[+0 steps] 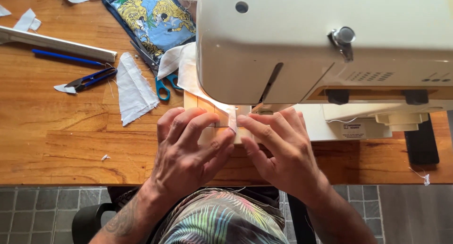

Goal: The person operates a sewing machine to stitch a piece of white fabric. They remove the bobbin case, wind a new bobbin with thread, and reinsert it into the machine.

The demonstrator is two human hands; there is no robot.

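Observation:
A cream sewing machine (321,41) stands on the wooden table (61,140). A strip of white fabric (188,76) runs from the left under the machine's head onto its lit bed. My left hand (188,152) lies flat on the fabric with fingers spread, fingertips just in front of the needle area. My right hand (278,147) presses down beside it, index finger touching the fabric's folded edge (232,123). The needle itself is hidden by the machine head.
Left of the machine lie teal-handled scissors (158,76), blue thread snips (85,81), a blue pen (66,57), a white ruler (56,43), a white fabric scrap (134,88) and a blue tiger-print cloth (151,15). A dark chair (89,220) and grey floor tiles show below.

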